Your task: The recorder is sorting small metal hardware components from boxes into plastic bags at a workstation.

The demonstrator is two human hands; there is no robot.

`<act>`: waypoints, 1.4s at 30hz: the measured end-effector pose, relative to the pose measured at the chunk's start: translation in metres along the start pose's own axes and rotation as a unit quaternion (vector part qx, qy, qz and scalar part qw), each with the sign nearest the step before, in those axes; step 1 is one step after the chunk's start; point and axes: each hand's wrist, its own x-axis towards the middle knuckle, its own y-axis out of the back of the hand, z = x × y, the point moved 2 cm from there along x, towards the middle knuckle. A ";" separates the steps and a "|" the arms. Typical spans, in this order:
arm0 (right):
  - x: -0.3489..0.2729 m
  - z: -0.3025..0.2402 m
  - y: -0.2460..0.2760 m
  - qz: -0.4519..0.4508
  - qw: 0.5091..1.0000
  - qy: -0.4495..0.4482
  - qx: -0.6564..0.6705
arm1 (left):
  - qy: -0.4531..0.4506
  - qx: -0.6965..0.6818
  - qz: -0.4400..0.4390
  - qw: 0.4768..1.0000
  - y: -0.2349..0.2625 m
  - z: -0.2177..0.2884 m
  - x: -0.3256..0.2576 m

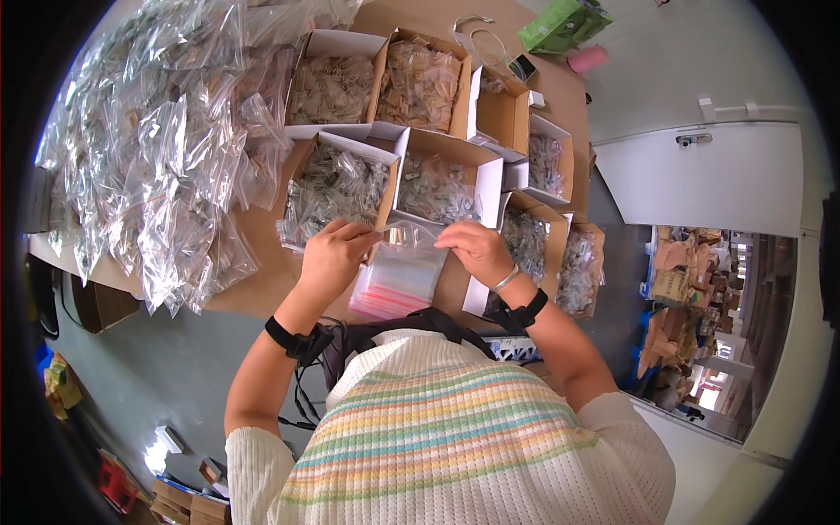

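My left hand and my right hand face each other near the table's front edge. Between them a clear plastic zip bag is stretched, each hand pinching one side of it. Just below it lies a stack of flat clear zip bags with red strips along the lower ends. Behind my left hand stands a cardboard box of small clear packets. Another box, beyond the held bag, has small packets at its bottom. To the right of my right hand is a box of greyish packets.
A big heap of filled clear bags covers the table's left side. More boxes stand farther back, one with brownish packets. A green bag, a pink roll and a cable lie at the far right.
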 end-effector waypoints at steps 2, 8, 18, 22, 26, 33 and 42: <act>-0.005 -0.004 -0.001 0.027 0.998 -0.010 0.057 | -0.015 -0.007 0.004 1.000 0.001 -0.004 0.000; -0.010 -0.002 -0.011 0.070 0.948 -0.225 0.214 | 0.049 -0.107 0.002 0.993 -0.008 -0.007 0.005; -0.001 0.002 -0.015 0.021 0.981 -0.155 0.111 | 0.014 -0.085 -0.050 0.995 -0.015 -0.003 0.019; 0.001 0.007 -0.021 -0.002 0.988 -0.121 0.093 | -0.015 -0.096 -0.043 0.994 -0.024 0.000 0.022; 0.003 0.012 -0.024 0.014 0.994 -0.082 0.067 | 0.015 -0.080 -0.067 0.994 -0.027 0.004 0.021; 0.018 0.005 -0.030 -0.006 0.999 -0.022 0.029 | 0.023 -0.100 -0.062 0.993 -0.032 0.006 0.026; 0.048 -0.011 -0.032 0.032 0.999 0.019 -0.003 | -0.019 -0.065 -0.059 0.996 -0.020 0.008 0.037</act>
